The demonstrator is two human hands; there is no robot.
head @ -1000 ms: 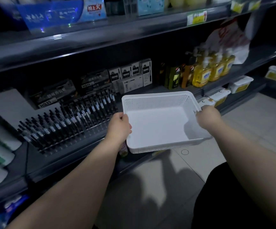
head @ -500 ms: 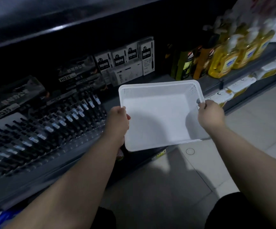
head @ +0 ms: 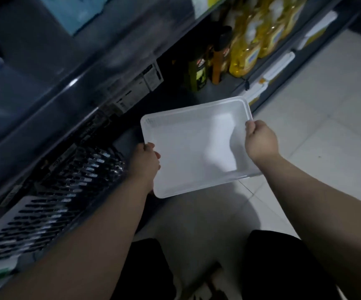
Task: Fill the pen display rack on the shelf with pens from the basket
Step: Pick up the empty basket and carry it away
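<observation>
A white plastic basket (head: 188, 148) with nothing inside it hangs in front of the shelf, above the floor. My left hand (head: 146, 162) grips its left rim and my right hand (head: 260, 140) grips its right rim. To the left, on the dark shelf, the pen display rack (head: 52, 204) holds several rows of black pens with white labels. The picture is tilted and blurred.
Boxed stationery (head: 136, 92) stands behind the rack. Yellow soap bottles (head: 246, 46) and dark bottles (head: 199, 72) fill the shelf to the right. The upper shelf edge (head: 71, 83) overhangs the rack. Pale floor tiles (head: 326, 118) lie on the right; my dark-clothed legs show below.
The view has dropped and tilted. The basket, held in both hands, has come away from the shelf, lower and to the right, over the floor. The pen rack now lies at the far left.
</observation>
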